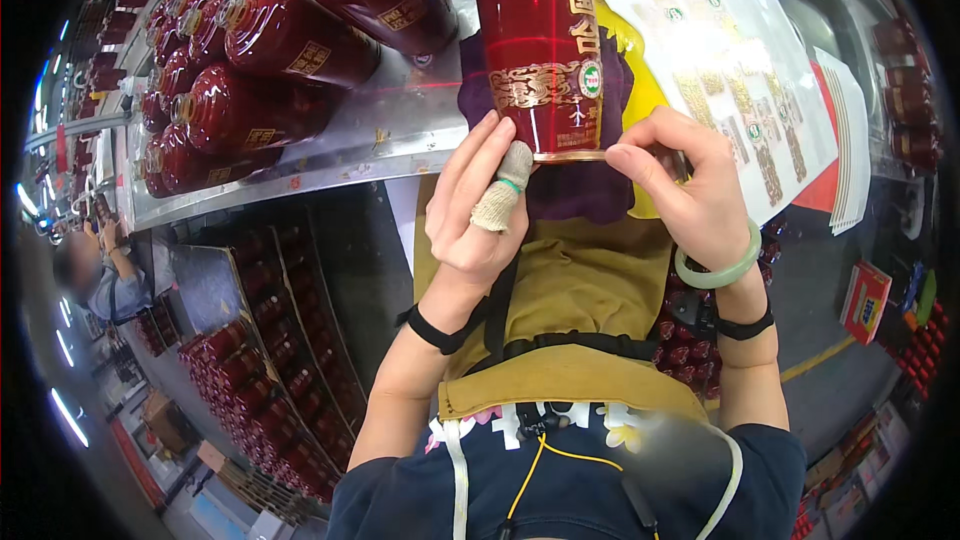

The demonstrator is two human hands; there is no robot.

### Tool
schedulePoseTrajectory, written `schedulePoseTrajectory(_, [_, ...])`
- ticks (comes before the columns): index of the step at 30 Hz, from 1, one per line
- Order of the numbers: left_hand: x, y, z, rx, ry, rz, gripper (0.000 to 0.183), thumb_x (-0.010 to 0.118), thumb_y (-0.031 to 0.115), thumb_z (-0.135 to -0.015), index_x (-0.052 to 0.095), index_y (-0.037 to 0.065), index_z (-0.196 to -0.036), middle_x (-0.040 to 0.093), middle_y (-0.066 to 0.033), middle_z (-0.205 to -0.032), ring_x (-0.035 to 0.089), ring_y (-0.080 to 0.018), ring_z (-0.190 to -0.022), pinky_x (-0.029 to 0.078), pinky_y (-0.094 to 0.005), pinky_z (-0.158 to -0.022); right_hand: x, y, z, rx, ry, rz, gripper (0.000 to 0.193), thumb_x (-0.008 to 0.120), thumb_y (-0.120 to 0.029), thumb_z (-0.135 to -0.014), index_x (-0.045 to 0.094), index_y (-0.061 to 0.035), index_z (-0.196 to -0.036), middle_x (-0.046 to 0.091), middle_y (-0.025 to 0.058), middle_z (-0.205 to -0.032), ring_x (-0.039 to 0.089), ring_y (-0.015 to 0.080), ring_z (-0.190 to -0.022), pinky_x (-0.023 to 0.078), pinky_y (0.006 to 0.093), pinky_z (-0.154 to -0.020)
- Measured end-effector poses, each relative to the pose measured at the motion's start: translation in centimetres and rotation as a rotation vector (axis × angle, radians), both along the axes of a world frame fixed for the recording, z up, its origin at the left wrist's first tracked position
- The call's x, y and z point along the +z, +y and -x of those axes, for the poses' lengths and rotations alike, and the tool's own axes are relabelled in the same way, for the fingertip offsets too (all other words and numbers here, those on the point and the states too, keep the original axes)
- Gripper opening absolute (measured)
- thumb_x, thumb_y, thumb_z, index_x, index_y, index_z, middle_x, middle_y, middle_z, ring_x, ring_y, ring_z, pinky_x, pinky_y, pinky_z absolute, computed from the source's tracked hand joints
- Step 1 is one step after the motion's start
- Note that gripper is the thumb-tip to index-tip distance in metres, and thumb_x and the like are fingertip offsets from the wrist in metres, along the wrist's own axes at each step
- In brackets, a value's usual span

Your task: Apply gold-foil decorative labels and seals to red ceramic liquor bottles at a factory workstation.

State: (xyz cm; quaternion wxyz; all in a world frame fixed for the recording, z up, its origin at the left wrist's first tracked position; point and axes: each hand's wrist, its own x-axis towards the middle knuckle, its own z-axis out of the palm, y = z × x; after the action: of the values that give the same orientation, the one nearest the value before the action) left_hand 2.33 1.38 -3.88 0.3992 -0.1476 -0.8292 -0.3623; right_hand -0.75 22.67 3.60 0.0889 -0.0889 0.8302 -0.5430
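A dark red glass bottle (pixel 528 40) with gold lettering, a gold patterned band and a small round green-and-white label lies on a folded purple cloth (pixel 580 195), its base toward me. My left hand (pixel 478 198) rests its fingers on the base's left side. One of its fingers wears a knitted cot (pixel 500 202) with a green band. At the right end of the thin gold line round the base, thumb and forefinger of my right hand (pixel 690 175) come together. Whether they pinch the rim or something thin there is hidden.
Several similar red bottles (pixel 300 35) stand close together on the metal table (pixel 400 125) at left. Sheets of gold decals (pixel 735 70) lie at right, beside yellow material (pixel 645 90). Crates of red bottles (pixel 250 380) fill the lower left. Another person (pixel 110 270) is at far left.
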Motion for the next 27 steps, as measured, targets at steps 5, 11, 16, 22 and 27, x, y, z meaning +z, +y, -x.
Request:
schedulePoseTrajectory(5, [-0.1, -0.3, -0.2, -0.008, 0.033, 0.129, 0.020, 0.078, -0.013, -0.082, 0.073, -0.012, -0.101, 0.078, -0.0196, -0.118, 0.076, -0.0398, -0.107, 0.068, -0.0418, -0.085, 0.0, 0.5, 0.1, -0.010, 0.004, -0.042, 0.014, 0.081, -0.011, -0.092, 0.074, 0.0011, -0.090, 0.070, 0.0070, -0.081, 0.061, 0.0156, -0.073, 0.047, 0.0315, -0.068])
schedulePoseTrajectory(11, [0.0, -0.1, -0.4, -0.018, 0.029, 0.120, 0.020, 0.077, -0.013, -0.084, 0.074, -0.011, -0.103, 0.076, -0.0193, -0.122, 0.074, -0.0386, -0.113, 0.067, -0.0428, -0.089, -0.3, 0.5, 0.0, -0.026, -0.022, -0.036, 0.014, 0.082, -0.010, -0.091, 0.074, 0.0013, -0.089, 0.070, 0.0076, -0.080, 0.062, 0.0162, -0.074, 0.048, 0.0315, -0.070])
schedulePoseTrajectory(16, [0.3, 0.7, -0.5, 0.034, 0.073, 0.188, 0.024, 0.079, -0.008, -0.084, 0.076, -0.006, -0.108, 0.073, -0.0184, -0.129, 0.066, -0.0406, -0.125, 0.062, -0.0445, -0.099, -0.5, 0.4, 0.0, -0.028, 0.006, -0.050, 0.014, 0.081, -0.011, -0.092, 0.074, 0.0014, -0.089, 0.071, 0.0082, -0.081, 0.063, 0.0176, -0.074, 0.048, 0.0322, -0.070])
schedulePoseTrajectory(22, [1.2, 0.6, -0.3, -0.086, -0.038, 0.148, 0.025, 0.083, -0.003, -0.084, 0.079, 0.000, -0.108, 0.077, -0.0164, -0.122, 0.068, -0.0392, -0.119, 0.061, -0.0458, -0.095, -0.7, 0.2, 0.2, -0.027, 0.003, -0.056, 0.017, 0.081, -0.014, -0.093, 0.074, 0.0012, -0.090, 0.071, 0.0086, -0.081, 0.063, 0.0188, -0.074, 0.048, 0.0329, -0.070])
schedulePoseTrajectory(27, [0.4, 0.2, 0.2, 0.003, -0.058, -0.088, 0.026, 0.085, -0.010, -0.080, 0.077, -0.004, -0.104, 0.078, -0.0172, -0.115, 0.076, -0.0374, -0.108, 0.066, -0.0409, -0.088, -0.4, 0.1, 0.1, -0.010, 0.030, -0.049, 0.017, 0.081, -0.013, -0.093, 0.074, 0.0015, -0.090, 0.071, 0.0086, -0.080, 0.063, 0.0180, -0.073, 0.048, 0.0324, -0.069])
